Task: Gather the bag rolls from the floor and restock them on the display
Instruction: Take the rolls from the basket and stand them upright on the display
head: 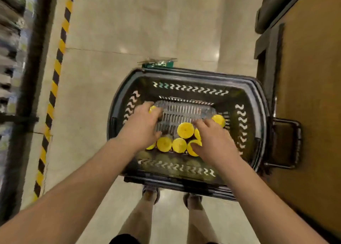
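The left hand (142,126) curls round one yellow-ended bag roll (152,108), and the right hand (215,142) pinches more rolls (192,148), all inside the black basket (245,88) on the floor (129,31). This looks like unloading for restocking. Next, both handfuls need lifting clear and carrying to the display.

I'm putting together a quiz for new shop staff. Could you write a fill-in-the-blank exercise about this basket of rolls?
The bag rolls lie in a ____ basket. Their round ends are ____. A green packet lies on the ____ beyond the basket.
Missing words: black; yellow; floor.
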The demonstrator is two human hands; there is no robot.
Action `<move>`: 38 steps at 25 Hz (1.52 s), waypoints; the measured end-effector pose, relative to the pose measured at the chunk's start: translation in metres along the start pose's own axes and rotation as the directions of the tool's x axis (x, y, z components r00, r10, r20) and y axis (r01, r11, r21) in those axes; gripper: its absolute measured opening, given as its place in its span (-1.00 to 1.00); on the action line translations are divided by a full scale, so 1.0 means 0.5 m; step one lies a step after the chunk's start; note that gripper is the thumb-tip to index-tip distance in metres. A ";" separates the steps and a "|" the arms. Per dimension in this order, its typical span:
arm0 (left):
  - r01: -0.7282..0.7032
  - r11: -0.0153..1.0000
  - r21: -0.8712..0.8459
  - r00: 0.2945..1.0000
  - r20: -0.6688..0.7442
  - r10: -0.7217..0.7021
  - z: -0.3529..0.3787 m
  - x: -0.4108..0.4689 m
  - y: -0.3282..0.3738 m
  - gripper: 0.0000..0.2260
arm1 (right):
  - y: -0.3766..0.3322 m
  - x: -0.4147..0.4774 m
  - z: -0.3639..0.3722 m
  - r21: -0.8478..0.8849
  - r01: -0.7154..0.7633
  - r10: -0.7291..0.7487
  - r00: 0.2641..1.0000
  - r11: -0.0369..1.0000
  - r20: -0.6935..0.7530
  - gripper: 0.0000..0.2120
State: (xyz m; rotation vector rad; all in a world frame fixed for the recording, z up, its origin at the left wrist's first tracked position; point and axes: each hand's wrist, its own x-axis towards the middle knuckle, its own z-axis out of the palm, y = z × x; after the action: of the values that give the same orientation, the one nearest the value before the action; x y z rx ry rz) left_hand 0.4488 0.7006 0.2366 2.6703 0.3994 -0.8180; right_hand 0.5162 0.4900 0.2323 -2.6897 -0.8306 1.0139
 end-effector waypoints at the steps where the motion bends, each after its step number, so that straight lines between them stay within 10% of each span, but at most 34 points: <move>1: 0.008 1.000 0.002 1.000 0.010 -0.008 0.050 0.033 -0.020 -0.34 | 0.013 0.032 0.058 -0.005 -0.015 0.015 1.000 1.000 0.015 -0.45; 14: -0.043 0.997 -0.057 0.999 0.005 0.043 0.297 0.197 -0.130 -0.34 | 0.089 0.304 0.377 -0.274 0.069 -0.028 0.988 0.959 0.151 -0.18; 28: 0.076 0.945 0.317 0.996 0.013 -0.085 0.338 0.337 -0.177 -0.26 | 0.108 0.286 0.322 0.067 0.035 -0.026 0.992 0.997 -0.124 -0.16; 38: -0.160 0.903 -0.398 0.963 -0.266 0.053 -0.029 0.054 -0.089 -0.19 | -0.011 0.085 -0.030 0.135 0.159 -0.112 0.946 0.978 -0.303 -0.12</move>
State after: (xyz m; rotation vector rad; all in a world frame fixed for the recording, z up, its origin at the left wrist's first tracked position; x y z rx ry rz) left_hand 0.4615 0.7510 0.2225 2.3644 0.4266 -0.3140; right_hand 0.5498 0.5188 0.2214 -2.5223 -0.8241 0.6011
